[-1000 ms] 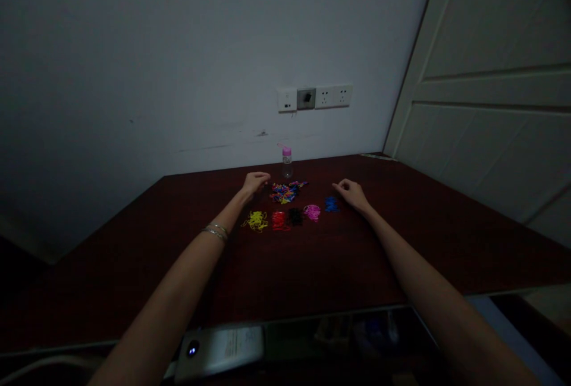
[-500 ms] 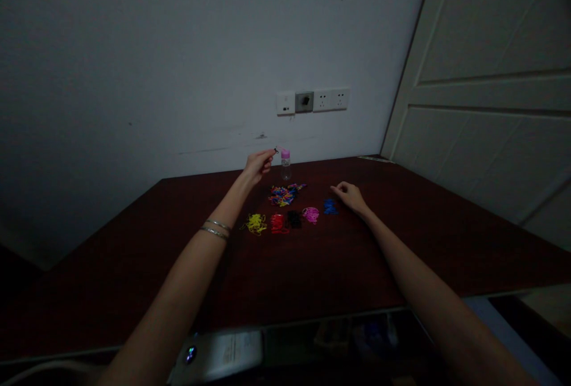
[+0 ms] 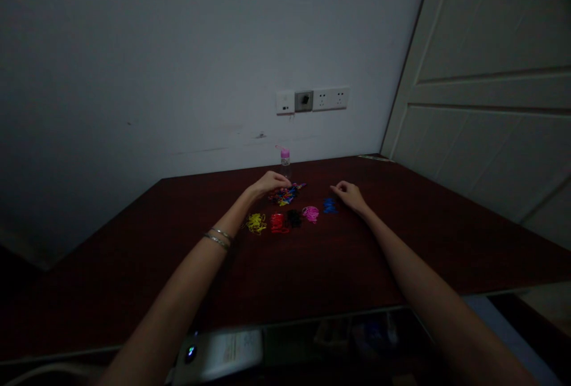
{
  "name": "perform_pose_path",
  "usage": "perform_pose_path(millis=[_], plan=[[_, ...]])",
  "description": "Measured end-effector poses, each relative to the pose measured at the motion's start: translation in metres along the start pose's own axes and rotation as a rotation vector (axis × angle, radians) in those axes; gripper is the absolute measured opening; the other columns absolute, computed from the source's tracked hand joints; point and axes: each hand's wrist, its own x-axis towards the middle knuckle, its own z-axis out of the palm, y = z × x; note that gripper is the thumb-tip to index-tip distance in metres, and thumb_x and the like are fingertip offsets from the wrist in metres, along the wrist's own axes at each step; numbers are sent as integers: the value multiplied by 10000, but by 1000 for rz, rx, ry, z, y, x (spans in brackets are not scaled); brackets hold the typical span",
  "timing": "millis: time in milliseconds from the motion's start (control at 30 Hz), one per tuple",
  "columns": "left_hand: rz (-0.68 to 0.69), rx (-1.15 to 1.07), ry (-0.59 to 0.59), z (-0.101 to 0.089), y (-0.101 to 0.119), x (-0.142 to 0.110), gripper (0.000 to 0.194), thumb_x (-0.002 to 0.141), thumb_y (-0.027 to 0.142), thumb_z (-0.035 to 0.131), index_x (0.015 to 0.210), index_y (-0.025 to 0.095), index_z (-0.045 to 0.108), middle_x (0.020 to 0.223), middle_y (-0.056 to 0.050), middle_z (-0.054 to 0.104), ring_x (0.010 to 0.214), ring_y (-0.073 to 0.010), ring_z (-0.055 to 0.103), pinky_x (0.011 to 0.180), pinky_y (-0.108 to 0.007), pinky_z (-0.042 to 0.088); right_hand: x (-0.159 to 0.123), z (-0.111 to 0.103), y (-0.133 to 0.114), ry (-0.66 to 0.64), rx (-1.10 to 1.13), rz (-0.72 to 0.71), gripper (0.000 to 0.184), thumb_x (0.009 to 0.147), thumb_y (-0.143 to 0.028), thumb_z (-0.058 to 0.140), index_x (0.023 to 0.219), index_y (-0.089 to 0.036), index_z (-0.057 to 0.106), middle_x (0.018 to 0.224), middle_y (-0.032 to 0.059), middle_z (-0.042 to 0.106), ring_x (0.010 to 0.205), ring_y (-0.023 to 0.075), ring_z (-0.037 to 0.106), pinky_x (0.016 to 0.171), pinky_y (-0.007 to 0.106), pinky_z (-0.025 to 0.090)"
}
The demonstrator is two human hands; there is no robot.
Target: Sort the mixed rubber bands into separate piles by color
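My left hand reaches over a pile of mixed-colour elastic bands, its fingertips pinched at the pile's far right part. Whatever is between them is too dark and small to make out. Nearer to me, sorted heaps of small bands lie in a row: yellow, red, black, pink and blue. Loosely curled, my right hand rests on the table just right of the blue heap, with nothing visible in its fingers.
Behind the mixed pile stands a clear bottle with a pink cap, close to the wall. Sockets are set in the wall above the dark red table. A pale phone-like device lies below the table's front edge.
My left hand has come down and slightly right, from beside the bottle cap, where it held a small black band, to the mixed pile. My right hand has stayed still.
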Motion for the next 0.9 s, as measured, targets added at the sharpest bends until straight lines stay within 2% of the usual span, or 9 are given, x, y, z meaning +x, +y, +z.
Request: perform_pose_path(millis=[133, 233, 567, 900], plan=[[1, 157, -247, 12, -11, -1, 190, 590, 242, 678, 720, 107, 710, 476, 9, 539, 413, -58, 397, 410, -193, 261, -1, -1, -2, -6, -6, -15, 419, 704, -599, 494, 620, -190, 534, 593, 17, 548, 556, 148, 487, 541, 268, 358], [-13, 223, -344, 17, -14, 0, 147, 573, 217, 673, 672, 116, 715, 485, 0, 563, 422, -65, 420, 420, -194, 273, -1, -2, -2, -7, -10, -20, 418, 708, -595, 492, 626, -187, 539, 597, 22, 551, 566, 152, 491, 541, 268, 361], [-10, 255, -379, 21, -21, 6, 119, 557, 181, 671, 653, 133, 722, 484, -5, 579, 425, -72, 435, 416, -189, 265, -1, -2, -3, -31, 3, -15, 427, 711, -602, 491, 619, -187, 531, 595, 23, 555, 566, 152, 487, 545, 268, 358], [-19, 236, -375, 19, -19, 4, 130, 537, 173, 678, 654, 143, 727, 515, -16, 610, 427, -73, 444, 425, -193, 281, -2, -3, -4, -23, -12, -25, 415, 715, -589, 491, 612, -189, 530, 592, 22, 558, 561, 150, 488, 544, 268, 358]])
